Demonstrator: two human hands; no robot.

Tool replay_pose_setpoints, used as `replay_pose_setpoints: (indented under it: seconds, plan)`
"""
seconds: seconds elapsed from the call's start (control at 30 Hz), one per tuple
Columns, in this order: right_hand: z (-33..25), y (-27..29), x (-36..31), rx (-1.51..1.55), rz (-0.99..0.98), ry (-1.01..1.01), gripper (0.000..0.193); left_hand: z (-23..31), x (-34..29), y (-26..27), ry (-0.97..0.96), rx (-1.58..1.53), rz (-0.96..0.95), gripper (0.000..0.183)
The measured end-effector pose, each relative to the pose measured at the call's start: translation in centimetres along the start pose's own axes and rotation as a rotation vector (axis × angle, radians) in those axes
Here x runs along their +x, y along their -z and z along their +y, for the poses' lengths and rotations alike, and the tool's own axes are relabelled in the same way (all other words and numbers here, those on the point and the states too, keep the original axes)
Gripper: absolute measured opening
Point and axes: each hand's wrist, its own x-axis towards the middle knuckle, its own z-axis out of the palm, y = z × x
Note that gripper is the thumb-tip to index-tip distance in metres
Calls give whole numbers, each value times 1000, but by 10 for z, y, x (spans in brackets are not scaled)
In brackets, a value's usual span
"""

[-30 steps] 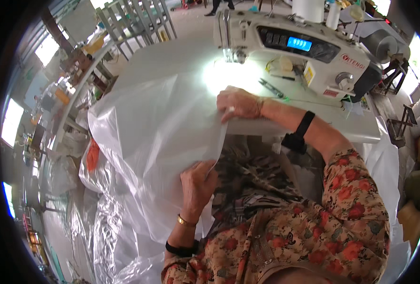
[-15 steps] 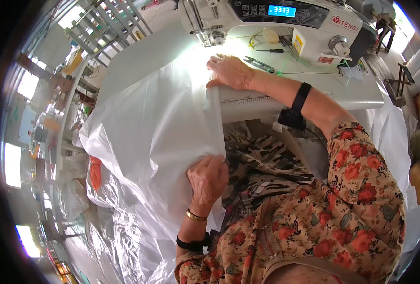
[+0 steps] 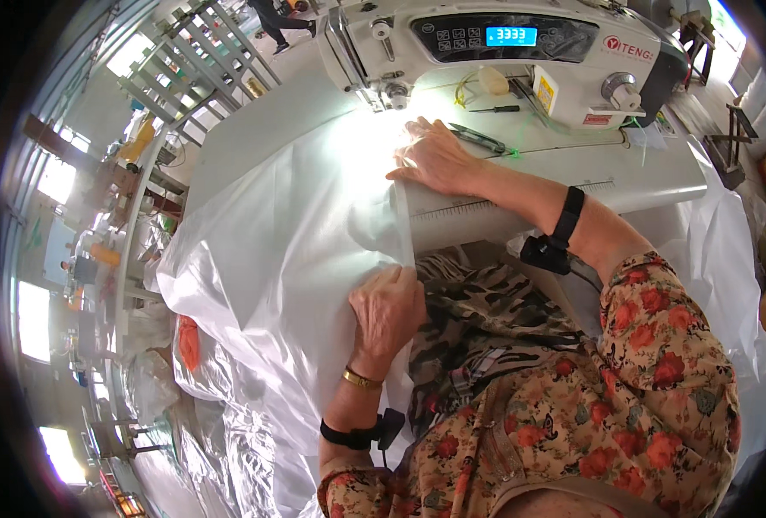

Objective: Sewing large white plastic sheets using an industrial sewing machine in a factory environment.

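A large sheet of shiny white fabric lies over the sewing table and hangs down toward my lap. My left hand is closed on its right edge, close to my body. Farther up that same edge, my right hand pinches the fabric, its fingertips washed out by bright lamp light. Just beyond those fingers is the needle area of a white sewing machine, where the glare hides detail. Thread snips lie right of my right hand, with a small black screwdriver behind them.
A ruler scale runs along the table's front edge. Crumpled silvery sheeting hangs at the left, with an orange piece beside it. A metal rack stands beyond the table. Someone's legs show at the top.
The view has shifted slightly, so machine and table sit lower. Both hands keep their hold on the fabric edge. A person's legs have come into view at the top.
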Motion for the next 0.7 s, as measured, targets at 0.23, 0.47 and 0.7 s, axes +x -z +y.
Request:
replay_pose_setpoints:
  seconds: [0.23, 0.47, 0.7]
  plan:
    - [-12, 19, 3, 84, -199, -96, 49, -26, 47, -6, -29, 111, -81, 14]
    - [-8, 1, 0, 116, -127, -19, 42, -40, 88, -19, 97, 240, -216, 18]
    - [-1, -12, 4, -49, -134, -90, 30, -51, 137, -29, 213, 229, -284, 19]
